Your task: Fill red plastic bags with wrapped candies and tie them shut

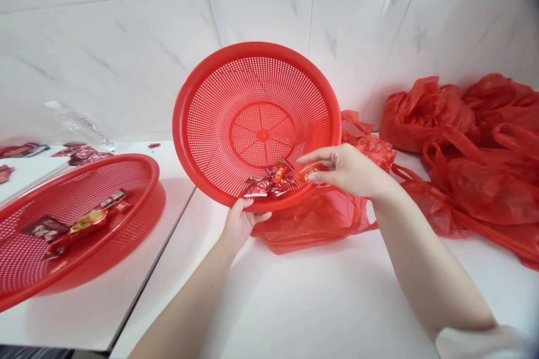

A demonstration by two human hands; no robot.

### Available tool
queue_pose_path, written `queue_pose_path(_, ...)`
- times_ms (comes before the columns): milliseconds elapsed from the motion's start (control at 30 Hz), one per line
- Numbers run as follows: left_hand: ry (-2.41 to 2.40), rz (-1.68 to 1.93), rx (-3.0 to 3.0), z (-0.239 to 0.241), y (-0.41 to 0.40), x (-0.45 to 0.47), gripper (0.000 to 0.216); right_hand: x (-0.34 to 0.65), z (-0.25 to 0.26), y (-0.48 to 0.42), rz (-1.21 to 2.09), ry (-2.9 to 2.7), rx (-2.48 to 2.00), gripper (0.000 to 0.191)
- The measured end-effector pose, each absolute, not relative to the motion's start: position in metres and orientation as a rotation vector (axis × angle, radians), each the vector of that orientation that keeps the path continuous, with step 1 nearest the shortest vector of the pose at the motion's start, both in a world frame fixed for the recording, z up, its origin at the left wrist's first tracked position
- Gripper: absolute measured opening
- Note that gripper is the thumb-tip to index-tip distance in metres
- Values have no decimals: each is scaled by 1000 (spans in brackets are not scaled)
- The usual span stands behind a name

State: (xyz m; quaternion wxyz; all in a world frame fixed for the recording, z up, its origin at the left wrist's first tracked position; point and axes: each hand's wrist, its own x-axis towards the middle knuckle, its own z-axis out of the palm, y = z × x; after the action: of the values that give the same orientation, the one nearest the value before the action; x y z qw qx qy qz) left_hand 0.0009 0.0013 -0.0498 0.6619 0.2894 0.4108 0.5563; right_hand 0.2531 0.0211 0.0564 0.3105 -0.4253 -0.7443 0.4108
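My left hand [242, 224] grips the lower rim of a red plastic colander [261, 76], which is tilted so its inside faces me. Several small wrapped candies [273, 179] lie together at the bottom of its sloping wall. My right hand [343, 168] reaches over the right side of the rim, thumb and fingers closed on an orange-red wrapped candy [310, 171]. Right below the colander, a red plastic bag [315, 221] rests on the white table, its upper part partly hidden by the rim and my right hand.
At the left stands a second red colander [138, 165] with a few snack packets [86, 221] inside. Filled red plastic bags [484, 179] are heaped at the right against the tiled wall [269, 5]. A clear plastic bottle [80, 123] and loose packets [86, 154] lie at the back left.
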Motion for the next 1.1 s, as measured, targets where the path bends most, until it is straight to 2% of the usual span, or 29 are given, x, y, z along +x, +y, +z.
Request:
queue_pose_path(100, 951, 1265, 669, -50, 1, 2, 26, 254, 57, 22, 1137, -2303, -1052, 27)
queue_pose_path(200, 985, 1290, 674, -50, 1, 4, 27, 251, 54, 24, 1033, -2498, -1034, 21)
queue_pose_path(400, 1005, 1302, 698, -50, 0, 7, 30, 232, 31, 26, 561, -2364, -1198, 24)
queue_pose_path(467, 999, 1264, 698, -50, -1, 8, 30, 226, 22, 29, 489, -2401, -1257, 30)
queue_pose_path(533, 1008, 1243, 698, -49, -2, 9, 30, 222, 15, 34, 480, -2400, -1323, 26)
queue_pose_path(633, 1030, 1239, 704, -48, -3, 9, 33, 222, 13, 42, 592, -2255, -1301, 22)
queue_pose_path(800, 1031, 1243, 688, -48, -2, 9, 35, 233, 21, 45, 1031, -1985, -1125, 26)
queue_pose_path(1100, 963, 1276, 663, -48, -1, 7, 29, 240, 33, 39, 1406, -1884, -1013, 21)
